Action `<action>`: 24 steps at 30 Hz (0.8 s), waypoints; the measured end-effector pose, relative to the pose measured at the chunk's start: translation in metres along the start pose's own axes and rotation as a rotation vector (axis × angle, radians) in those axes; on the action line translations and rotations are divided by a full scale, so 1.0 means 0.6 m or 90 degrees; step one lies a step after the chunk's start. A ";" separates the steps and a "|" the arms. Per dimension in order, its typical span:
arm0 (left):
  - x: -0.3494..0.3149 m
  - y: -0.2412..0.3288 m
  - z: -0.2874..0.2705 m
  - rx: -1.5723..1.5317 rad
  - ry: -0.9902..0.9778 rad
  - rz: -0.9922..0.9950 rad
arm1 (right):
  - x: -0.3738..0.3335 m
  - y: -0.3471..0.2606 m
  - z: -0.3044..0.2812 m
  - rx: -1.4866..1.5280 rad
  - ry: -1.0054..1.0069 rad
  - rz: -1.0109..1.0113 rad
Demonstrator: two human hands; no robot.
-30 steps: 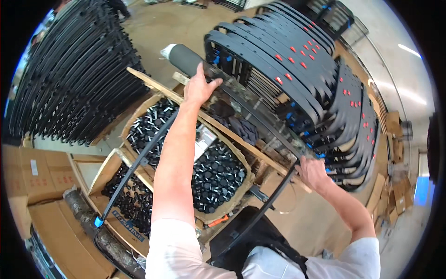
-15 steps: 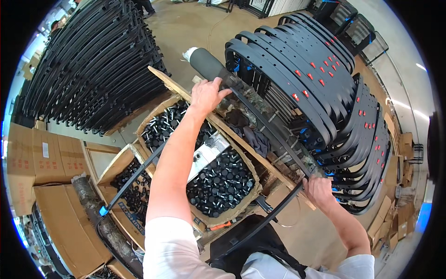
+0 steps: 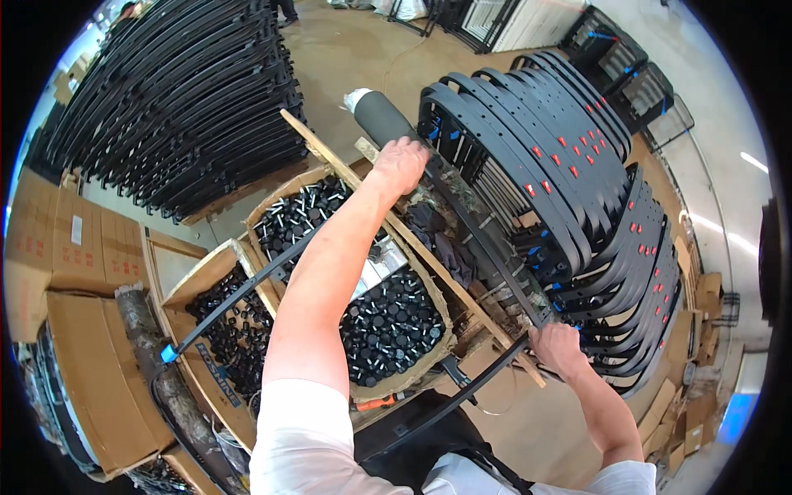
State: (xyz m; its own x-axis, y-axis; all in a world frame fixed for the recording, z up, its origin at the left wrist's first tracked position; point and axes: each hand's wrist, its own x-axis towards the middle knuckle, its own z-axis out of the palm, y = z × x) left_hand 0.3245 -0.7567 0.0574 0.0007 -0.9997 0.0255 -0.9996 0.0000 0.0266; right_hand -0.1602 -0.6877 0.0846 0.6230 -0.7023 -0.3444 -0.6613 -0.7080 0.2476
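A black U-shaped metal frame (image 3: 483, 231) spans the space before me, tilted, its two side bars running back toward me. My left hand (image 3: 403, 163) is closed over its far corner, beside a grey padded roll (image 3: 384, 117). At the near right corner, my right hand (image 3: 559, 348) grips the same frame. One side bar passes beneath my left forearm and has a blue piece (image 3: 169, 353) at its end. Below lie black round-headed screw feet (image 3: 392, 330) in an open carton, partly hidden by my arm. A white box (image 3: 381, 266) rests among them.
Small black caps (image 3: 239, 351) fill a neighbouring wooden bin. A wooden strip (image 3: 450, 276) runs along the carton, and an orange-handled tool (image 3: 375, 403) lies near me. Curved black frames (image 3: 528, 157) with red pieces stand right; more stacked frames (image 3: 181, 99) stand left, above brown cartons (image 3: 107, 363).
My left hand has closed more around the frame's far corner. The frame's blue-tipped end sits slightly farther left and higher in view. My right hand keeps its grip, and the whole view has shifted slightly.
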 end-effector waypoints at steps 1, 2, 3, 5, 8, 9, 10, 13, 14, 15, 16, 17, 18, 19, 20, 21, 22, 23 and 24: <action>-0.010 -0.003 -0.002 -0.006 0.007 -0.009 | 0.011 -0.003 -0.026 -0.003 -0.061 0.005; -0.029 -0.007 -0.004 -0.045 0.155 0.011 | 0.036 -0.020 -0.059 0.004 -0.075 0.013; -0.053 -0.009 -0.009 -0.082 0.304 0.030 | 0.072 -0.042 -0.085 0.047 0.015 -0.038; -0.109 0.005 -0.016 -0.250 0.425 -0.119 | 0.157 -0.076 -0.126 0.127 0.207 -0.178; -0.251 0.011 0.013 -0.311 0.329 -0.270 | 0.339 -0.135 -0.159 0.077 0.332 -0.256; -0.309 0.007 0.033 -0.270 0.340 -0.283 | 0.391 -0.165 -0.187 0.049 0.335 -0.243; -0.354 0.009 0.039 -0.227 0.306 -0.321 | 0.436 -0.176 -0.208 0.043 0.382 -0.267; -0.489 -0.027 0.085 -0.108 0.250 -0.425 | 0.530 -0.241 -0.271 -0.046 0.498 -0.440; -0.501 -0.036 0.082 -0.104 0.239 -0.391 | 0.577 -0.231 -0.273 -0.196 0.301 -0.338; -0.505 -0.038 0.082 -0.106 0.226 -0.354 | 0.605 -0.207 -0.261 -0.338 0.095 -0.224; -0.517 -0.039 0.082 -0.120 0.221 -0.373 | 0.610 -0.215 -0.259 -0.331 0.153 -0.249; -0.522 -0.042 0.087 -0.155 0.234 -0.393 | 0.607 -0.235 -0.273 -0.325 0.213 -0.274; -0.527 -0.049 0.091 -0.161 0.218 -0.411 | 0.597 -0.260 -0.275 -0.266 0.249 -0.280; -0.523 -0.048 0.092 -0.175 0.205 -0.420 | 0.590 -0.259 -0.270 -0.226 0.310 -0.338; -0.520 -0.046 0.091 -0.180 0.208 -0.424 | 0.596 -0.254 -0.264 -0.263 0.273 -0.315; -0.518 -0.044 0.089 -0.174 0.210 -0.410 | 0.600 -0.246 -0.264 -0.299 0.236 -0.291; -0.513 -0.048 0.086 -0.164 0.214 -0.390 | 0.609 -0.233 -0.277 -0.343 0.182 -0.260; -0.521 -0.052 0.091 -0.159 0.212 -0.398 | 0.605 -0.254 -0.298 -0.380 0.129 -0.241; -0.528 -0.053 0.096 -0.158 0.210 -0.405 | 0.595 -0.281 -0.307 -0.325 0.160 -0.217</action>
State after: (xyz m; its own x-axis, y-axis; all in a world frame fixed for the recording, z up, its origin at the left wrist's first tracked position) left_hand 0.3547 -0.4413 -0.0092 0.6224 -0.7491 0.2270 -0.7685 -0.5297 0.3590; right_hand 0.2506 -0.8322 0.0868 0.8818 -0.3850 -0.2724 -0.1677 -0.7958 0.5818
